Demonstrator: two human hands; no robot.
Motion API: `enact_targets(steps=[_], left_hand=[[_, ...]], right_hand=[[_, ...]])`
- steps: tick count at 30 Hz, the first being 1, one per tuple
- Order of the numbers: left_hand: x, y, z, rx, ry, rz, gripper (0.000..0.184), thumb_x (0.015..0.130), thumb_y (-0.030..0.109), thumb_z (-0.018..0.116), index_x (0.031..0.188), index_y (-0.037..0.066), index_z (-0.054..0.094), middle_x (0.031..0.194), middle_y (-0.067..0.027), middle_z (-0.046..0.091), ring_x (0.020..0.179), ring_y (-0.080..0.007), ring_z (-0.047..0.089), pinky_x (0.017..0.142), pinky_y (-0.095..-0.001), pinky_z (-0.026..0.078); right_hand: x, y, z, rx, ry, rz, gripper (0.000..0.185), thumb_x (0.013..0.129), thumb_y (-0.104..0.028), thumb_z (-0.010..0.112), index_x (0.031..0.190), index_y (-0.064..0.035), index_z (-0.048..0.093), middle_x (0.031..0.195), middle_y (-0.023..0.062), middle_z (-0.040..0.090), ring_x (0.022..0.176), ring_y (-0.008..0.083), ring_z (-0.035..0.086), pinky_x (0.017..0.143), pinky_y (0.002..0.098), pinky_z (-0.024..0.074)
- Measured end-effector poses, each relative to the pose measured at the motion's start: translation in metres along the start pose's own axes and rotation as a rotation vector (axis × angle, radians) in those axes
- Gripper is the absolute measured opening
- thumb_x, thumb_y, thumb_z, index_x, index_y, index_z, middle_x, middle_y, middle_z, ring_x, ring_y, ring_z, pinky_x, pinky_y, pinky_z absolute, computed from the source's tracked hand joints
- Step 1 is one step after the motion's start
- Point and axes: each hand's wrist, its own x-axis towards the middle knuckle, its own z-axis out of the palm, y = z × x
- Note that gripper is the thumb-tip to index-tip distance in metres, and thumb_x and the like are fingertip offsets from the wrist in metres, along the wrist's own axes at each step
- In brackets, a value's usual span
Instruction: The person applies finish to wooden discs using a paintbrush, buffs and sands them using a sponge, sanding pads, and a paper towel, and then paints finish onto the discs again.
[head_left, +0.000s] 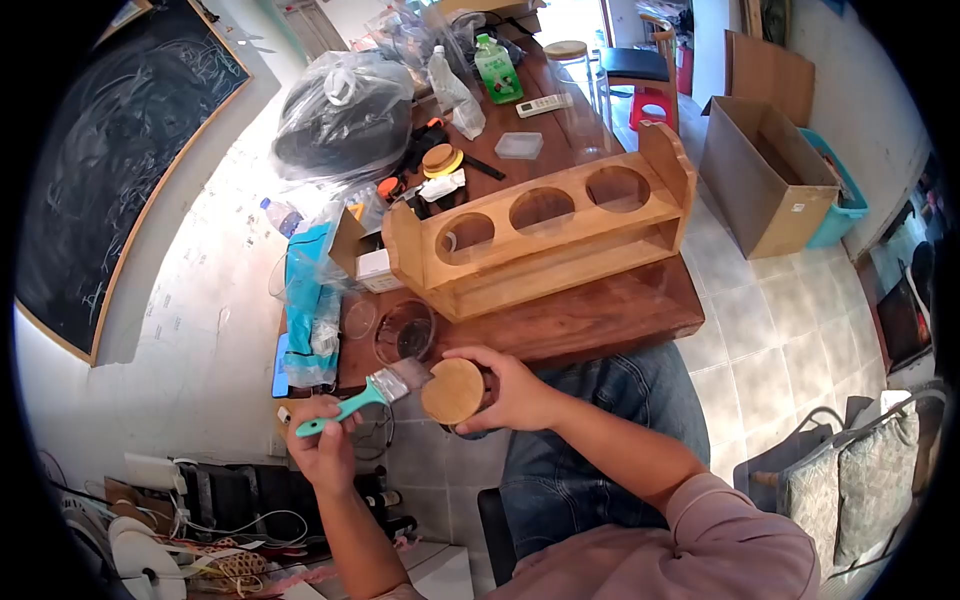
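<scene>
My left hand [325, 445] grips a paintbrush [365, 398] by its teal handle, with pale bristles pointing right. My right hand [510, 390] is closed around a jar with a round wooden lid [453, 391]; its dark side shows only in part between the fingers. The bristle tips are at the lid's left edge; I cannot tell whether they touch. Just beyond the brush, a clear plastic bowl [405, 332] stands at the near edge of the table. Behind it is a wooden rack [545, 235] with three round holes in its upper shelf.
The brown wooden table [600, 315] carries a bagged dark bundle [345, 120], a green pouch [498, 70], a clear box [519, 146] and a blue package [308, 290]. A cardboard box [765, 180] stands on the floor at right. A chair [870, 480] is at lower right.
</scene>
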Motion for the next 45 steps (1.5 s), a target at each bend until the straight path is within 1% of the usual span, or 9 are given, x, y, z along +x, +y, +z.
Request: enact_targets(steps=[6, 13, 21, 26, 28, 31, 37, 41, 45], left_hand=[[-0.025, 0.017, 0.054, 0.103, -0.099, 0.029, 0.023, 0.091, 0.018, 0.072, 0.098, -0.001, 0.062, 0.081, -0.0121, 0.061, 0.074, -0.0220, 0.059, 0.067, -0.0346, 0.049], [-0.047, 0.039, 0.053, 0.197, -0.097, 0.063, 0.018, 0.091, 0.015, 0.071, 0.096, 0.000, 0.064, 0.079, -0.0109, 0.062, 0.069, -0.0212, 0.059, 0.065, -0.0341, 0.048], [-0.054, 0.045, 0.082, 0.261, -0.123, 0.075, 0.023, 0.089, 0.019, 0.074, 0.096, -0.001, 0.065, 0.075, -0.0121, 0.062, 0.071, -0.0236, 0.060, 0.065, -0.0340, 0.046], [-0.050, 0.055, 0.088, 0.163, -0.040, 0.155, 0.023, 0.090, 0.019, 0.073, 0.096, -0.001, 0.065, 0.075, -0.0118, 0.062, 0.066, -0.0210, 0.057, 0.065, -0.0340, 0.048], [-0.046, 0.055, 0.102, 0.229, -0.100, 0.149, 0.028, 0.093, 0.026, 0.072, 0.097, 0.001, 0.061, 0.076, -0.0098, 0.058, 0.066, -0.0184, 0.054, 0.063, -0.0323, 0.046], [-0.047, 0.054, 0.105, 0.261, -0.135, 0.130, 0.029, 0.092, 0.026, 0.073, 0.097, 0.000, 0.061, 0.075, -0.0098, 0.058, 0.068, -0.0195, 0.054, 0.065, -0.0335, 0.046], [-0.047, 0.060, 0.106, 0.129, -0.007, 0.153, 0.026, 0.088, 0.022, 0.075, 0.092, -0.001, 0.064, 0.074, -0.0115, 0.061, 0.069, -0.0234, 0.058, 0.066, -0.0365, 0.048], [-0.042, 0.058, 0.116, 0.163, -0.139, 0.139, 0.024, 0.089, 0.022, 0.074, 0.094, 0.000, 0.065, 0.075, -0.0106, 0.060, 0.069, -0.0221, 0.056, 0.066, -0.0361, 0.047], [-0.039, 0.058, 0.105, 0.160, -0.091, 0.167, 0.023, 0.090, 0.021, 0.071, 0.092, 0.000, 0.062, 0.075, -0.0095, 0.059, 0.068, -0.0220, 0.054, 0.065, -0.0370, 0.046]], right_hand=[[-0.039, -0.016, 0.008, -0.084, 0.061, -0.055, 0.100, 0.066, 0.000, 0.093, 0.149, -0.0046, 0.038, 0.141, 0.0116, 0.053, 0.126, 0.0193, 0.057, 0.105, 0.0365, 0.0520], [-0.057, -0.014, -0.005, -0.211, 0.093, -0.118, 0.097, 0.066, -0.002, 0.094, 0.147, -0.0033, 0.041, 0.139, 0.0116, 0.054, 0.127, 0.0177, 0.057, 0.108, 0.0364, 0.0499], [-0.072, -0.018, -0.006, -0.085, 0.053, -0.210, 0.094, 0.068, 0.000, 0.092, 0.148, -0.0030, 0.042, 0.139, 0.0103, 0.054, 0.129, 0.0178, 0.056, 0.108, 0.0368, 0.0499], [-0.079, -0.020, -0.016, -0.176, 0.059, -0.273, 0.101, 0.068, 0.000, 0.092, 0.153, -0.0036, 0.037, 0.141, 0.0105, 0.054, 0.129, 0.0193, 0.056, 0.109, 0.0366, 0.0491], [-0.080, -0.025, -0.016, -0.237, 0.020, -0.297, 0.104, 0.068, 0.000, 0.092, 0.154, -0.0038, 0.034, 0.142, 0.0104, 0.053, 0.130, 0.0200, 0.056, 0.109, 0.0365, 0.0485], [-0.087, -0.030, -0.013, -0.085, 0.035, -0.166, 0.104, 0.066, 0.000, 0.093, 0.153, -0.0044, 0.035, 0.142, 0.0101, 0.053, 0.131, 0.0201, 0.054, 0.111, 0.0374, 0.0468], [-0.087, -0.018, -0.022, 0.032, -0.014, -0.211, 0.095, 0.067, -0.001, 0.092, 0.147, -0.0043, 0.041, 0.143, 0.0100, 0.054, 0.130, 0.0199, 0.056, 0.113, 0.0377, 0.0438], [-0.089, -0.027, -0.022, 0.016, -0.101, -0.186, 0.097, 0.066, 0.002, 0.091, 0.149, -0.0016, 0.042, 0.144, 0.0089, 0.053, 0.129, 0.0195, 0.056, 0.110, 0.0372, 0.0463], [-0.092, -0.028, -0.029, 0.105, -0.177, -0.228, 0.100, 0.066, 0.007, 0.089, 0.153, -0.0011, 0.039, 0.143, 0.0079, 0.054, 0.129, 0.0186, 0.056, 0.108, 0.0375, 0.0487]])
